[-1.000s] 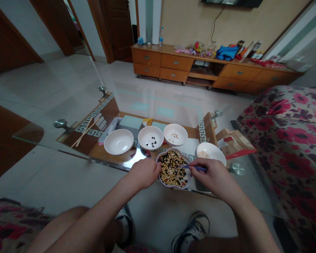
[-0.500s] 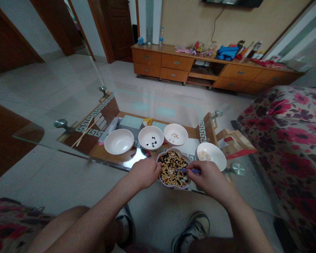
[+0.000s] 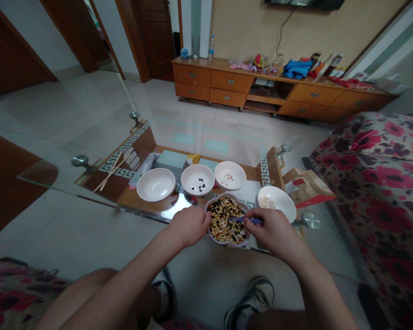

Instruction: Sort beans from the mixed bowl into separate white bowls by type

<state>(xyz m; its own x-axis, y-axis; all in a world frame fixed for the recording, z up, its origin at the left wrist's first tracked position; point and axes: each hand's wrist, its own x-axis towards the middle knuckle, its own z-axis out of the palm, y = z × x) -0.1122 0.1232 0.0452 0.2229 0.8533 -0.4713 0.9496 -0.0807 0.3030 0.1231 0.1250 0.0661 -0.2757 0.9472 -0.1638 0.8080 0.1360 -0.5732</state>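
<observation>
A pale bowl (image 3: 209, 233) full of mixed beans sits at the near edge of a glass table (image 3: 99, 137). My left hand (image 3: 189, 225) is closed against the bowl's left rim. My right hand (image 3: 274, 231) pinches a thin blue tool (image 3: 242, 220) whose tip reaches into the beans. Behind stand a white bowl with nothing in it (image 3: 156, 184), a white bowl with a few black beans (image 3: 197, 179), and a white bowl with a few tan beans (image 3: 230, 175). To the right lies another white bowl with pale beans (image 3: 276, 202).
Chopsticks (image 3: 112, 170) and papers lie on the wooden shelf under the glass. A brown paper bag (image 3: 304, 188) sits at the right, beside a floral sofa (image 3: 378, 183). A wooden cabinet (image 3: 261, 89) lines the far wall. My knees and shoes show below.
My right hand has shifted left, pushing the blue tool's tip further into the mixed beans. My left hand has stayed on the rim.
</observation>
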